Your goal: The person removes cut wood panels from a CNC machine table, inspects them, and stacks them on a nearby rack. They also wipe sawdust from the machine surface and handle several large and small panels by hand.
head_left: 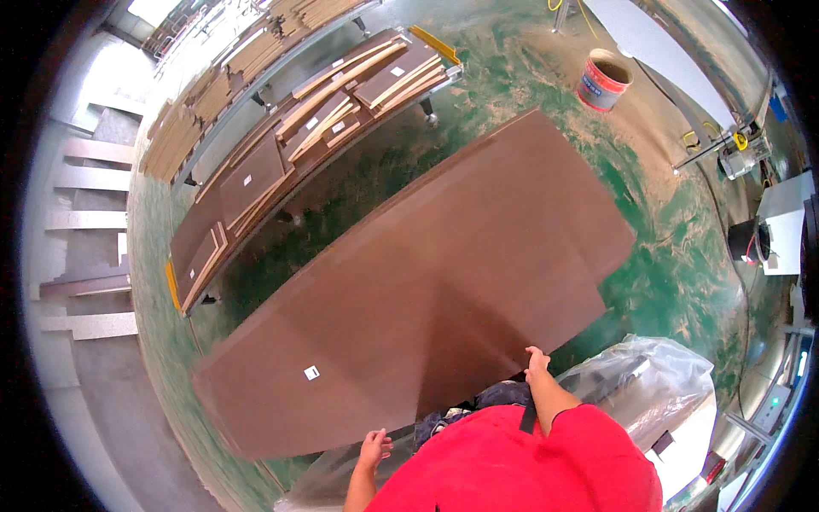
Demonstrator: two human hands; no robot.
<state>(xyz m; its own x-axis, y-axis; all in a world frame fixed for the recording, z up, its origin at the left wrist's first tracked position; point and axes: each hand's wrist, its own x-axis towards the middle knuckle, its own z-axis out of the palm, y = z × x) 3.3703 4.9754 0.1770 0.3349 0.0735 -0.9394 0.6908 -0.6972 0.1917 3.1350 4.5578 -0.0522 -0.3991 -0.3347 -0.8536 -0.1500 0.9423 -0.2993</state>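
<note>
A large brown panel point(409, 256) lies in front of me, on top of other brown panels whose edges show at its far side and right end. A small white label point(311, 373) is stuck on it near the left end. My left hand point(375, 447) hovers by the panel's near edge, its fingers loosely bent and apart, holding nothing. Farther right, my right hand point(537, 363) is at the near edge with a finger stretched toward the panel. Whether that finger touches the panel is unclear.
Beyond the panel stands a low rack point(294, 175) with brown boards and strips. Stacked boards point(213, 94) lie behind it. A red and blue bucket point(605, 81) sits on the dusty green floor at the far right. Clear plastic sheeting point(657, 363) covers something beside me on the right.
</note>
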